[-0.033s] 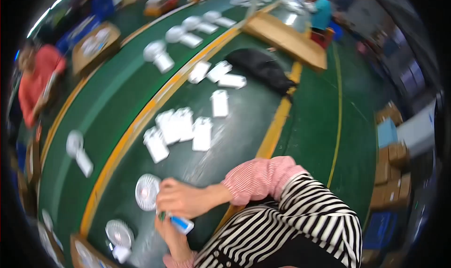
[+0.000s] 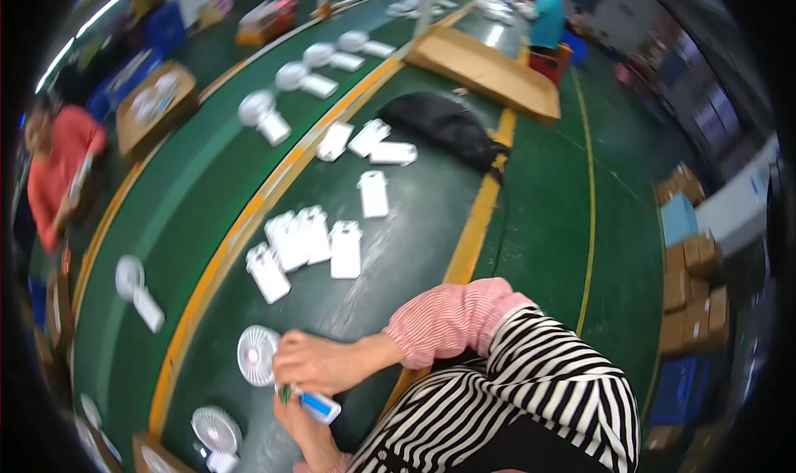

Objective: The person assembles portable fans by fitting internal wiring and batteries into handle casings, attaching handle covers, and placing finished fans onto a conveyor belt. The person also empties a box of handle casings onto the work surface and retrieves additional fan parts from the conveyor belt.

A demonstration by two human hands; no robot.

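A white handheld fan has its round grille head (image 2: 258, 355) showing to the left of my right hand (image 2: 319, 362), whose closed fingers grip the fan below the head. Under it my left hand (image 2: 300, 423) is closed around the lower part of the same fan. Between the two hands a blue battery (image 2: 318, 406) lies in the fan's open white handle, and a bit of green circuit board (image 2: 286, 392) shows beside it. My fingertips are partly hidden. Nearer the lower left, a second fan (image 2: 217, 431) rests on the green worktop (image 2: 390, 249).
White handle casings (image 2: 346, 251) lie in groups ahead of my hands. Several fans (image 2: 259, 110) lie on the green conveyor (image 2: 186, 203) at the left. A black cloth bundle (image 2: 444, 129) and a cardboard tray (image 2: 489, 73) are farther off. One person (image 2: 62, 166) is across the conveyor, another (image 2: 547, 21) far ahead.
My view has shifted slightly, so the casings and distant things appear a little farther left. Both hands keep their hold on the fan.
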